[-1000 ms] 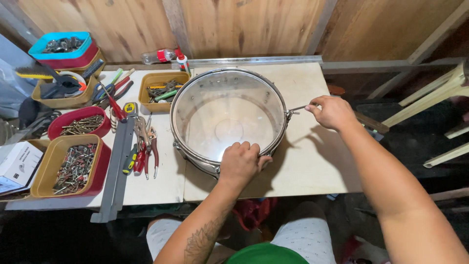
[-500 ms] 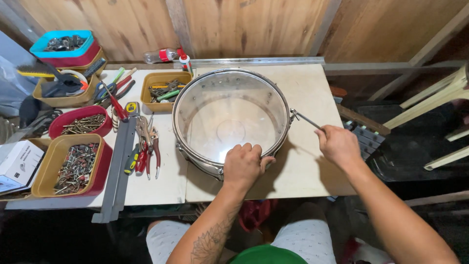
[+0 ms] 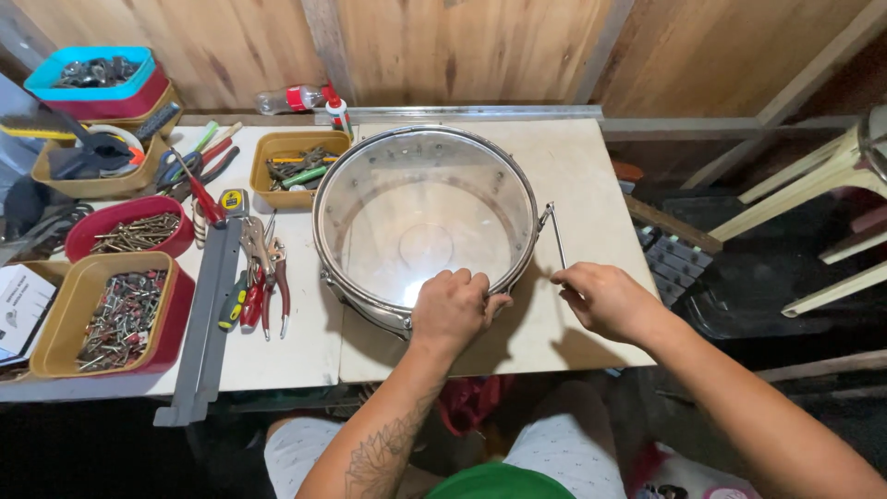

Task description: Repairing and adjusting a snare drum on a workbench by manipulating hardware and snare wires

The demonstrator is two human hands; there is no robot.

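A round drum with a metal rim and a clear head [image 3: 425,217] lies flat on the wooden workbench [image 3: 573,176]. My left hand [image 3: 451,310] grips the drum's near rim, fingers curled over the hoop. My right hand [image 3: 601,298] rests on the bench to the right of the drum and holds the near end of a thin metal rod [image 3: 554,236]. The rod's far end meets the drum's right side.
Left of the drum lie pliers with red handles [image 3: 263,277], a grey metal bar [image 3: 205,314] and several trays of screws and tools [image 3: 115,310]. A plastic bottle [image 3: 296,97] lies by the wooden wall. Pale chair legs [image 3: 813,199] stand at the right.
My right hand has drawn back from beside the drum's right side toward me, and the rod has swung with it. The left hand has stayed on the near rim.
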